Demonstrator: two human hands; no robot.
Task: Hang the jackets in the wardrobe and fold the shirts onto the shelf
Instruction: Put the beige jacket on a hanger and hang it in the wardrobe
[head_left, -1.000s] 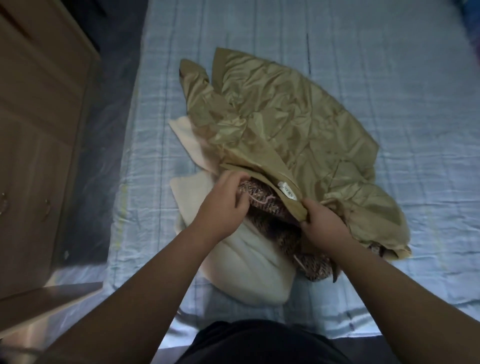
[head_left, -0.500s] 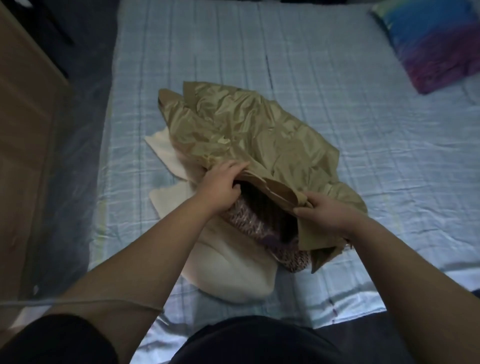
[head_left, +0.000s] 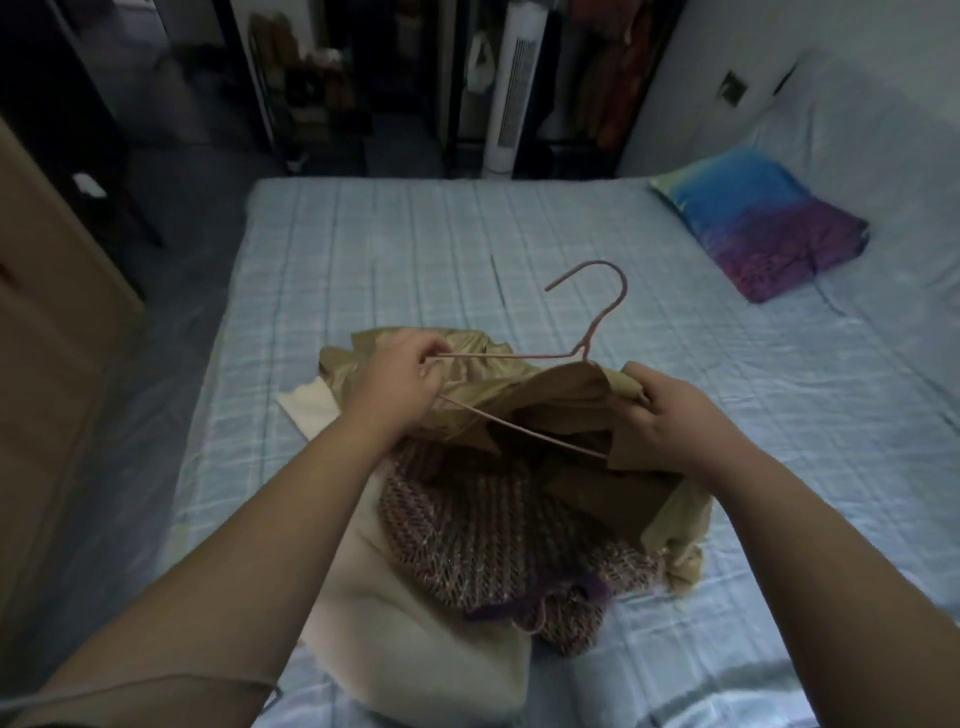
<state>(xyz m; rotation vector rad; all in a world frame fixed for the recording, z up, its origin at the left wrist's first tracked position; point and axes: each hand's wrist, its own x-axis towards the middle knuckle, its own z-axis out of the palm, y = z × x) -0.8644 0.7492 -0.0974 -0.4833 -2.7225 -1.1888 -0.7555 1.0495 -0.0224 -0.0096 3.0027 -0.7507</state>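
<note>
A shiny olive-gold jacket (head_left: 561, 395) is lifted off a pile on the bed. My left hand (head_left: 400, 384) grips the left end of a thin pink wire hanger (head_left: 597, 332), whose hook points up and away. The hanger's right end is inside the jacket. My right hand (head_left: 670, 415) pinches the jacket's collar edge. Under the jacket lie a purple-brown knitted garment (head_left: 493, 540) and a cream garment (head_left: 415, 634).
The pile rests on a light blue checked bedsheet (head_left: 467, 249). A blue-purple pillow (head_left: 758, 223) lies at the far right. A wooden wardrobe (head_left: 47, 332) stands on the left. A white tower fan (head_left: 511, 88) and hanging clothes are beyond the bed.
The view has tilted up to show the room. The jacket has been raised off the pile and the pink hanger now shows in my left hand, partly inside the jacket.
</note>
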